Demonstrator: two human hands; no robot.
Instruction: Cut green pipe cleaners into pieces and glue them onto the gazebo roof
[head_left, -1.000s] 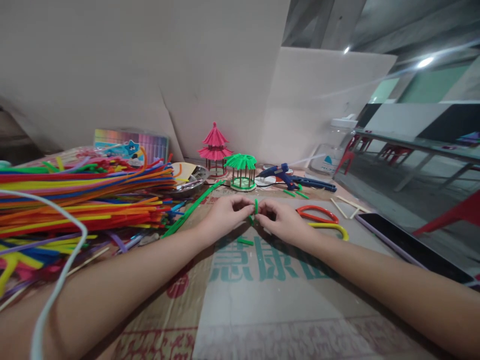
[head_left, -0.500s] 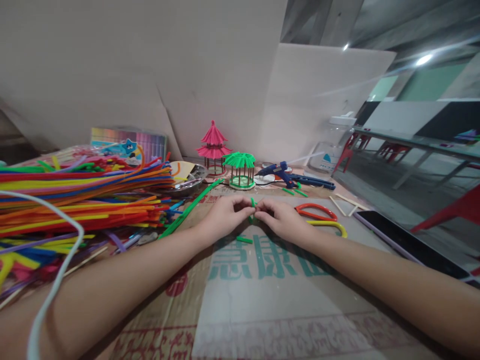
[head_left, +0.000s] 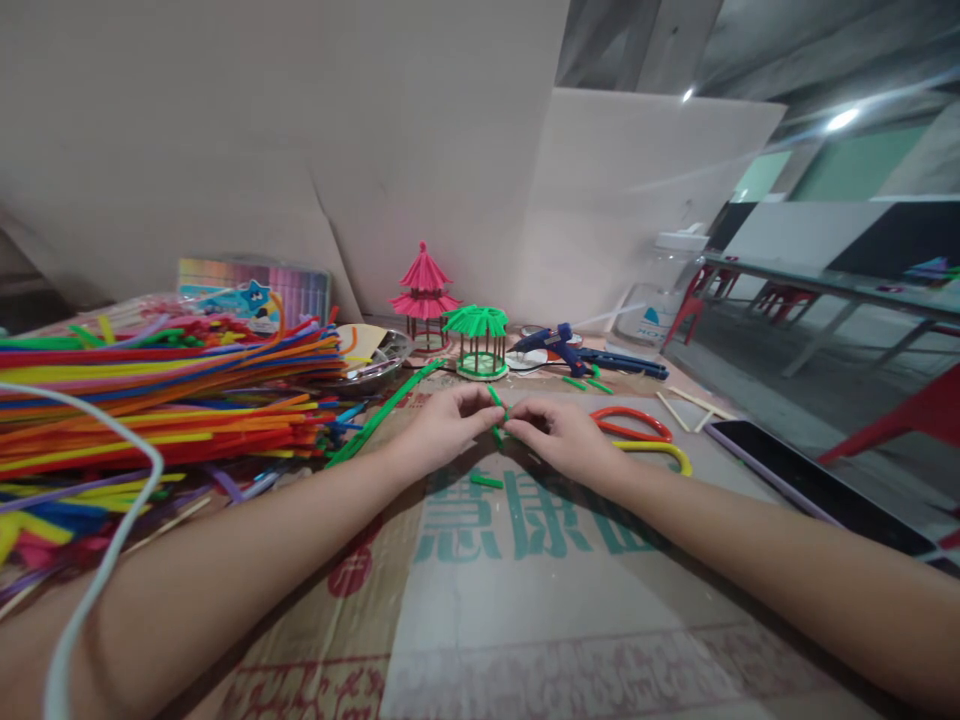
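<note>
My left hand [head_left: 442,428] and my right hand [head_left: 562,437] meet at the middle of the cardboard-covered table [head_left: 525,600]. Both pinch a short green pipe cleaner piece [head_left: 498,414] between fingertips, and it is bent between them. A small green offcut [head_left: 486,482] lies on the cardboard just below my hands. A long green pipe cleaner [head_left: 382,415] lies to the left of my left hand.
A big heap of coloured pipe cleaners [head_left: 165,390] fills the left. Behind stand a pink pagoda model [head_left: 424,297], a green pavilion model [head_left: 478,342], a blue glue gun [head_left: 570,350] and a marker box [head_left: 255,290]. Red and yellow scissors [head_left: 641,435] and a phone [head_left: 810,485] lie right.
The green piece between my fingers has gone from standing upright to bent and tilted. Both hands stayed almost in place, shifting slightly left.
</note>
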